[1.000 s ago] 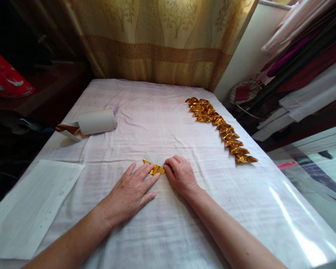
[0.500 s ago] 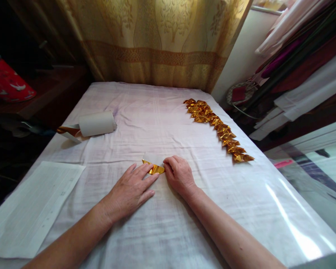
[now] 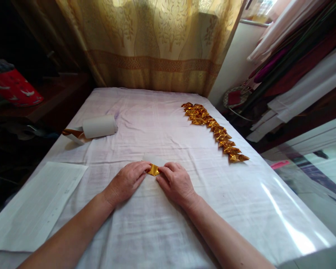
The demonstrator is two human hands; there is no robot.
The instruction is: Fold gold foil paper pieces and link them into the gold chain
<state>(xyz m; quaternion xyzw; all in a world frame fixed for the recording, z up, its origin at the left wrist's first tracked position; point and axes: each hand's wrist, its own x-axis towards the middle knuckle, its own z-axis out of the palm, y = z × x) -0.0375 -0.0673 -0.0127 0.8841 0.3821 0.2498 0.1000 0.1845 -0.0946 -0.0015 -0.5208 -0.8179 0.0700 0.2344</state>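
Observation:
A small piece of gold foil paper [image 3: 153, 170] with a white back lies on the white cloth-covered table [image 3: 162, 123]. My left hand [image 3: 126, 182] has its fingers curled and pinches the paper's left side. My right hand [image 3: 175, 182] is closed on the paper's right side with the fingertips pressed against it. Only a small gold patch and a white flap behind it show between the two hands.
A row of several folded gold pieces [image 3: 214, 130] runs along the right side of the table. A white roll [image 3: 99, 126] with a gold foil tail lies at the left. A lined white sheet [image 3: 30, 205] lies at the near left. A gold curtain [image 3: 156, 45] hangs behind.
My left hand went from lying flat on the paper to curled and pinching it. Both hands closed in, so less gold shows. The view tilted down slightly.

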